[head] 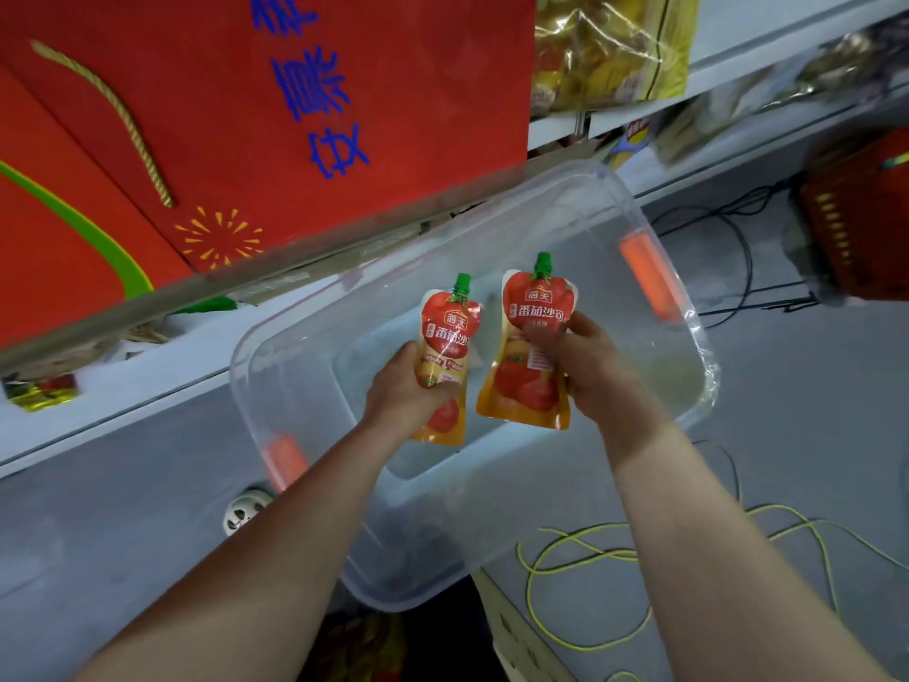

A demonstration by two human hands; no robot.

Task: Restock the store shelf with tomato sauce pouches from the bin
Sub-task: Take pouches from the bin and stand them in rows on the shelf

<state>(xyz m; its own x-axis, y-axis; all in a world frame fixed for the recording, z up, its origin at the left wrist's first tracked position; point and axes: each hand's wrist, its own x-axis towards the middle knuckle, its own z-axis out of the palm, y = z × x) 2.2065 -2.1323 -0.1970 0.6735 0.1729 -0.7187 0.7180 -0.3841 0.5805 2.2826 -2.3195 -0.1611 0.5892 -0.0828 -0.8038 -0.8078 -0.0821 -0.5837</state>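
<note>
I hold two tomato sauce pouches over a clear plastic bin (654, 268) with orange handles. My left hand (403, 391) grips the left pouch (450, 332) around its lower half. My right hand (597, 371) pinches the right pouch (531, 356) by its right edge. Both pouches are red and orange with green caps pointing up and away from me. The bin's floor looks bare beneath them. The shelf (147, 381) runs along the bin's far left side.
Red gift bags (275, 105) with blue lettering stand on the shelf above. Yellow snack packs (610, 46) sit at the upper right. A red basket (865, 228) is at the right. Yellow cord (590, 558) and black cables (738, 248) lie on the grey floor. A cardboard box (521, 627) is below the bin.
</note>
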